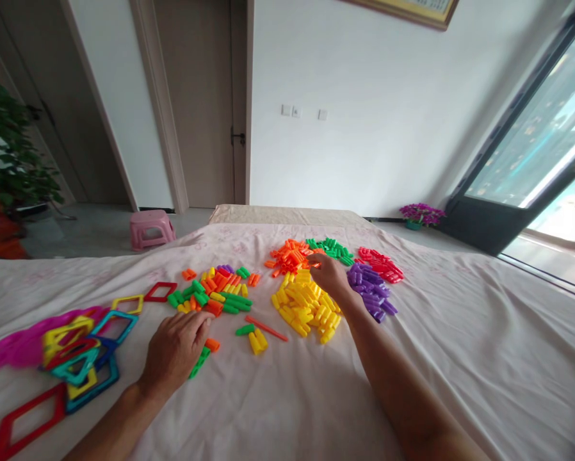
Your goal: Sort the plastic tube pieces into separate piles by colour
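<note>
My left hand (177,342) is at the near edge of a mixed pile of plastic tube-shaped building pieces (225,282) in orange, green, yellow and purple. Its fingers are curled together beside an orange piece, and whatever they hold is hidden. Reaching farther out, my right hand (330,274) is closed at the right side of the orange pile (292,256), its fingertips pinching what looks like an orange tube piece. Below that wrist spreads the yellow pile (304,304). Purple pieces (370,288) lie right of it, with green pieces (333,248) and red pieces (381,264) behind.
Magnetic frame tiles (79,349) and a magenta plastic shape (23,339) lie at the left. A thin red stick (267,328) rests near loose yellow pieces (257,340). A wrinkled pale cloth (287,410) covers the surface. Beyond stands a pink stool (152,224).
</note>
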Motion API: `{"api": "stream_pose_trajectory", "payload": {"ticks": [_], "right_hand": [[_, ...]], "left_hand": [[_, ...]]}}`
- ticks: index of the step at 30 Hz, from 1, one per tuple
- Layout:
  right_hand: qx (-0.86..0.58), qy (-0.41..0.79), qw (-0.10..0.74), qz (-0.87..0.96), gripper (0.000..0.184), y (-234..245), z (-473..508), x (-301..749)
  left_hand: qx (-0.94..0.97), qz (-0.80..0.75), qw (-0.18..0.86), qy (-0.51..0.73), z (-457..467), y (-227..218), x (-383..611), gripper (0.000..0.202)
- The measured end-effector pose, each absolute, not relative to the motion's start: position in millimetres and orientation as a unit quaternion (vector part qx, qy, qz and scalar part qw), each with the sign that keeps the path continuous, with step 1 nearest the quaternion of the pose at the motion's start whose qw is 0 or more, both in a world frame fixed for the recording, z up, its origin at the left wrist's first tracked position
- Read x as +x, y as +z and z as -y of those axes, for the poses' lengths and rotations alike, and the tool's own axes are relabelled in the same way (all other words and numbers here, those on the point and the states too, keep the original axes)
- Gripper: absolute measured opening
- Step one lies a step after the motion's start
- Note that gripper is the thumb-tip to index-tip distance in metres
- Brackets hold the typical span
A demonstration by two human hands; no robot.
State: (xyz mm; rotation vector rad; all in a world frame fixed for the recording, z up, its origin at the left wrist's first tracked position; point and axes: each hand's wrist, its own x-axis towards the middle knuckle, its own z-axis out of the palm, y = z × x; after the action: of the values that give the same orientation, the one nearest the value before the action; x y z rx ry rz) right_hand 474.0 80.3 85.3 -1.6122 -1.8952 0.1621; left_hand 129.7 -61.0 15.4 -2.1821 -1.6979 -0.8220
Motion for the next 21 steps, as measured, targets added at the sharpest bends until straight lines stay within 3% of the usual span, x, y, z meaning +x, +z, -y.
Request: {"api": "stream_pose_trajectory", "payload": {"ticks": [9,16,21], "right_hand": [[-0.476,0.085,0.353,0.801,0.037,80.7,-60.6,433.5],[-0.306,0.135,0.263,0.905,0.035,65.4,-6.4,380.4],[-0.188,0.149,0.195,0.951,0.043,64.3,25.7,357.9]], "left_hand": [[-0.694,0.674,0.035,-0.251,59.5,15.7,128.5,0.038],[-0.587,0.707,-0.19,-0.347,54.7,19.1,118.3,0.048],[-0.553,0.676,-0.236,-0.425,50.0,14.8,113.2,0.053]]}}
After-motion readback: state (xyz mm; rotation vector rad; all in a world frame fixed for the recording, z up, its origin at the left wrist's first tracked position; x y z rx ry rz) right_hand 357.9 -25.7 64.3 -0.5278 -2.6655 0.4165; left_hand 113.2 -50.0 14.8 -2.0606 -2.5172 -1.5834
